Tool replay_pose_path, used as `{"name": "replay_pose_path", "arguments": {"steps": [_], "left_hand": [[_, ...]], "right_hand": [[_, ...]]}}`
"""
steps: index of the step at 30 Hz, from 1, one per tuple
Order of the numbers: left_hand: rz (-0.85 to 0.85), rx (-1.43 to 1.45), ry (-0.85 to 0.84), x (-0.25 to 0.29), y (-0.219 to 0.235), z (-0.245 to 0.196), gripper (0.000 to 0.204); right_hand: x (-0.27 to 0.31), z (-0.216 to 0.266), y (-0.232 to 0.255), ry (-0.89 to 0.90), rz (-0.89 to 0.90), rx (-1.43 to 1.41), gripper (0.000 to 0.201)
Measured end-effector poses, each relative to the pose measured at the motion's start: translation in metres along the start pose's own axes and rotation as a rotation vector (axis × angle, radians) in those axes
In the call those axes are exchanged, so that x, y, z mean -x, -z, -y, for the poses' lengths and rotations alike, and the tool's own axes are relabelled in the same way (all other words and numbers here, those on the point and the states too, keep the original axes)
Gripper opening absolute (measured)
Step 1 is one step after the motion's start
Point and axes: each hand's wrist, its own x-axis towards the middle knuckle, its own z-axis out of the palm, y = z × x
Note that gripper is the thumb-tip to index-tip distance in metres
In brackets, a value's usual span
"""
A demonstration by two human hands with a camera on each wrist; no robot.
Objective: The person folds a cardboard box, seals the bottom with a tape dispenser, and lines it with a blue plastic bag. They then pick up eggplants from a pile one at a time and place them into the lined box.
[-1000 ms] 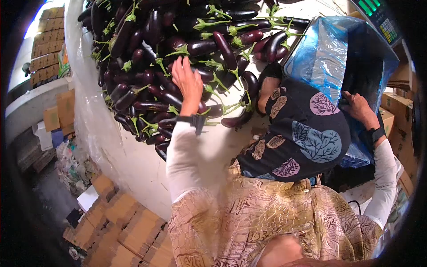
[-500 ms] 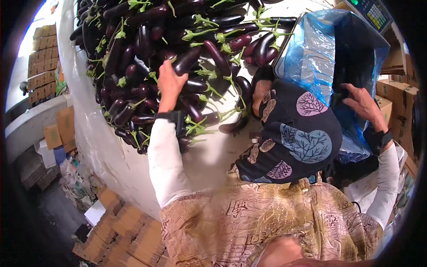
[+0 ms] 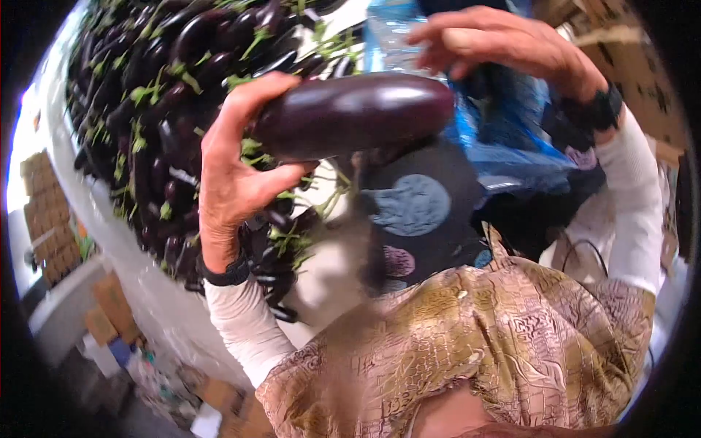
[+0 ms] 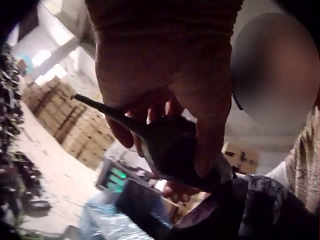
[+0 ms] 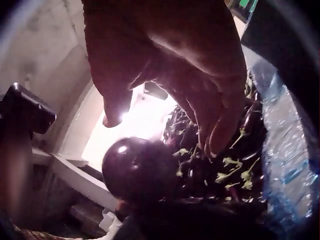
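Note:
One glossy dark purple eggplant lies sideways, held up close to the head camera. My left hand grips its stem end, with thumb below and fingers above. The green stem pokes out beside the hand in the left wrist view. My right hand hovers above the rounded free end, fingers loosely extended and holding nothing. In the right wrist view that round end sits just below the thumb and fingers. Behind the left hand spreads a large pile of eggplants with green caps.
A crate lined with blue plastic stands to the right, beyond dark tree-print cloth. The pile's white surface has clear plastic sheeting along its left side. A device with a green display and stacked cardboard are farther off.
The left hand has picked an eggplant from the pile and brought it up toward the body. The right hand has come out of the blue-lined crate to the eggplant's free end. The head view has shifted.

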Motion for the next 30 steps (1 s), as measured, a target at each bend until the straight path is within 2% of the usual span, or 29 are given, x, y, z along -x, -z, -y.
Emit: {"name": "replay_pose_path", "arguments": {"steps": [1,2,4,5,6,7,8,9,10,12,15,17,21,24,26,28,29,30], "left_hand": [[0.094,-0.079,-0.144,-0.027,-0.008,-0.017,0.068],[0.155,-0.057,-0.207,-0.047,-0.021,-0.032,0.071],[0.158,-0.394,-0.529,-0.082,-0.045,-0.054,0.069],[0.087,-0.487,-0.536,-0.088,-0.056,-0.062,0.068],[0.014,-0.578,-0.539,-0.092,-0.065,-0.066,0.068],[0.021,-0.400,-0.503,-0.097,-0.062,-0.044,0.067],[0.008,-0.243,-0.420,-0.097,-0.062,-0.040,0.056],[0.039,-0.022,-0.151,-0.091,-0.062,-0.033,0.049],[0.075,0.197,0.122,-0.084,-0.062,-0.023,0.042],[0.079,0.238,0.207,-0.072,-0.063,0.007,0.033],[0.074,0.236,0.384,-0.051,-0.068,0.039,0.031],[0.044,0.270,0.411,-0.036,-0.074,0.060,0.032],[-0.010,0.274,0.519,-0.004,-0.083,0.089,0.033],[-0.057,0.295,0.633,0.024,-0.091,0.107,0.033],[-0.073,0.325,0.689,0.042,-0.097,0.118,0.031],[-0.050,0.186,0.662,0.055,-0.104,0.122,0.026],[-0.062,0.226,0.701,0.064,-0.108,0.130,0.026],[-0.074,0.266,0.741,0.074,-0.113,0.138,0.026]], "right_hand": [[0.002,0.009,-0.001,0.151,0.016,0.032,0.038],[0.001,0.015,0.009,0.419,0.100,0.332,0.035],[0.003,0.051,-0.010,0.046,0.098,0.009,0.033],[0.021,0.041,0.000,0.143,-0.004,0.114,0.034],[0.040,0.037,0.008,0.126,-0.021,0.033,0.034],[0.053,0.020,0.012,-0.010,-0.100,0.047,0.035],[0.064,-0.005,0.016,-0.145,-0.179,0.060,0.036],[0.077,-0.024,0.023,-0.188,-0.138,0.019,0.035],[0.077,0.010,0.010,-0.480,-0.209,-0.247,0.049],[0.088,-0.023,0.004,-0.493,-0.307,-0.096,0.066],[0.080,-0.073,0.001,-0.606,-0.280,-0.020,0.072],[0.062,-0.113,-0.005,-0.683,-0.310,0.024,0.071],[0.026,-0.125,-0.012,-0.905,-0.381,0.052,0.075],[0.010,-0.147,-0.017,-0.922,-0.362,0.100,0.084],[0.008,-0.169,-0.029,-0.884,-0.368,0.149,0.081],[0.006,-0.188,-0.039,-0.800,-0.338,0.379,0.076],[0.008,-0.180,-0.044,-0.733,-0.334,0.455,0.059],[0.006,-0.181,-0.045,-0.736,-0.328,0.452,0.059]]}}
